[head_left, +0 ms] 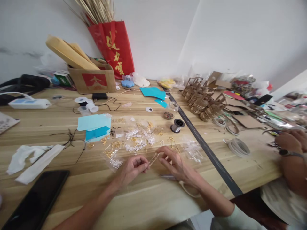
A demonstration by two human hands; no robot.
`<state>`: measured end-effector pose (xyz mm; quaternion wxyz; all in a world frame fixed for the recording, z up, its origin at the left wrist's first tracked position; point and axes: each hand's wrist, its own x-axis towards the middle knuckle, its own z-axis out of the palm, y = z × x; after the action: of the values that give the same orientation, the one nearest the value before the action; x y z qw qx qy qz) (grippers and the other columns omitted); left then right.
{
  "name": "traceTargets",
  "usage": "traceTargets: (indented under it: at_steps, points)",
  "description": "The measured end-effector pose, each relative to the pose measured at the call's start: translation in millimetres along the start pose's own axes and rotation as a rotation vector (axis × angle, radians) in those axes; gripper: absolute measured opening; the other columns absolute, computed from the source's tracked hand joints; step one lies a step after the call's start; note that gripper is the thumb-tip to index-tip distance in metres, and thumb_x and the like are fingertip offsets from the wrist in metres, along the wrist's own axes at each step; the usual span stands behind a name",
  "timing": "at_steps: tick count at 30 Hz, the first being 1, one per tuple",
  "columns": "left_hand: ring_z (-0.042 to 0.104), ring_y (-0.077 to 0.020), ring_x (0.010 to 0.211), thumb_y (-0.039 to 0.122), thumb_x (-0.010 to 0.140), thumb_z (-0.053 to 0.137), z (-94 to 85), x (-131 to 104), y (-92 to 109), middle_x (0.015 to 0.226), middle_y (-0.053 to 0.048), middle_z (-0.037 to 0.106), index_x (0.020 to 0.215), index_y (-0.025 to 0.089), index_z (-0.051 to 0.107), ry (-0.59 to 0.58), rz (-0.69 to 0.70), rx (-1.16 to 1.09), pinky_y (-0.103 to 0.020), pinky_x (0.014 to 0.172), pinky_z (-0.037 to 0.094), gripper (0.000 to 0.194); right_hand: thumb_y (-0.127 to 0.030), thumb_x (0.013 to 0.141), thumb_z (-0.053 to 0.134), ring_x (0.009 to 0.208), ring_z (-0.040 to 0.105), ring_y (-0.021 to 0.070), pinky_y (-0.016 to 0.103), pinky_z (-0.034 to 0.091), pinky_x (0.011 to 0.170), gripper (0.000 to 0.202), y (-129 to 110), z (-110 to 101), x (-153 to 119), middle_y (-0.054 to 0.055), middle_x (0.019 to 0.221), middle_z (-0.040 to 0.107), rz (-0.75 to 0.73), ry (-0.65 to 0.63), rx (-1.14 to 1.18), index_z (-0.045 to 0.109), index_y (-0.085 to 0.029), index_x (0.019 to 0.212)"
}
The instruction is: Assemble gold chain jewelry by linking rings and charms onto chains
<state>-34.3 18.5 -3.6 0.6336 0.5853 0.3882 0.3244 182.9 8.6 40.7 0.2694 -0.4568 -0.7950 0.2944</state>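
A thin gold-coloured chain (153, 158) stretches between my two hands, just above the wooden table. My left hand (135, 166) is closed, pinching one end of it between thumb and fingers. The other end is pinched in my right hand (173, 162), whose thumb lies partly hidden. Beyond the hands lie small plastic bags of clear beads (137, 145) and gold findings (116, 144). Another short gold chain (175, 144) rests on the wood past my right hand. A pen-like tool (168, 176) lies under my right wrist.
A wire spool (177, 125) and a dish of beads (169, 115) stand farther back. A phone (38, 199) lies at front left. Small woven baskets (203, 99) stand at back right, past a dark strip (206, 145). A co-worker's hands (289, 142) are at far right.
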Motion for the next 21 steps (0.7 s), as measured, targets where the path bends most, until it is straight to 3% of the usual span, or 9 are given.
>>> traceTargets:
  at_steps: [1,3,6,9,12,16,21]
  points:
    - [0.056,-0.0143,0.066,0.032,0.081,0.061,-0.3,0,0,0.071,-0.002,0.063,0.075,0.015,0.06,0.002,-0.006,-0.004,-0.026,0.065,0.045,0.018,-0.024,0.094,0.044,0.068,0.06,0.0139,0.026,0.048,0.059,0.025,-1,-8,-3,0.007,0.106,0.06,-0.007,0.011,-0.058,0.051,-0.023,0.119]
    - [0.056,-0.0147,0.066,0.034,0.08,0.061,-0.9,-1,2,0.072,-0.003,0.064,0.075,0.015,0.06,0.017,-0.025,-0.018,-0.026,0.064,0.045,0.02,-0.024,0.096,0.041,0.075,0.063,0.0172,0.03,0.05,0.063,0.026,-2,-26,-12,0.008,0.112,0.059,0.023,0.065,-0.189,0.049,-0.026,0.12]
    - [0.056,-0.0149,0.066,0.035,0.077,0.062,-1.9,-2,5,0.071,-0.003,0.063,0.074,0.015,0.06,0.056,-0.046,-0.041,-0.026,0.064,0.045,0.021,-0.023,0.096,0.043,0.07,0.063,0.0188,0.031,0.051,0.063,0.02,-1,-48,-34,0.005,0.089,0.063,0.081,0.041,-0.334,0.054,-0.025,0.112]
    - [0.056,-0.0146,0.065,0.035,0.077,0.062,-2.9,-2,8,0.071,-0.002,0.063,0.073,0.016,0.059,0.078,-0.061,-0.053,-0.026,0.064,0.045,0.021,-0.021,0.095,0.046,0.075,0.064,0.0194,0.031,0.052,0.066,0.016,0,-58,-62,0.005,0.09,0.064,0.118,-0.091,-0.455,0.059,-0.024,0.104]
    - [0.056,-0.0146,0.065,0.037,0.076,0.062,-3.4,-2,8,0.07,-0.002,0.063,0.072,0.016,0.06,0.092,-0.076,-0.065,-0.026,0.064,0.045,0.022,-0.015,0.094,0.046,0.085,0.066,0.0187,0.031,0.055,0.074,0.025,2,-53,-87,0.005,0.099,0.065,0.13,-0.196,-0.512,0.058,-0.024,0.115]
    - [0.056,-0.0147,0.064,0.038,0.073,0.064,-2.6,0,9,0.069,-0.002,0.064,0.071,0.016,0.061,0.12,-0.095,-0.091,-0.026,0.063,0.045,0.023,-0.014,0.093,0.05,0.104,0.061,0.0225,0.036,0.055,0.086,0.039,5,-36,-102,0.008,0.115,0.061,0.09,-0.235,-0.57,0.048,-0.025,0.13]
    - [0.056,-0.0144,0.063,0.037,0.071,0.066,-1.3,0,11,0.068,-0.002,0.065,0.069,0.016,0.061,0.137,-0.105,-0.124,-0.026,0.062,0.046,0.022,-0.012,0.091,0.05,0.097,0.061,0.0221,0.037,0.055,0.085,0.046,11,-25,-100,0.008,0.108,0.061,0.084,-0.221,-0.611,0.045,-0.026,0.135]
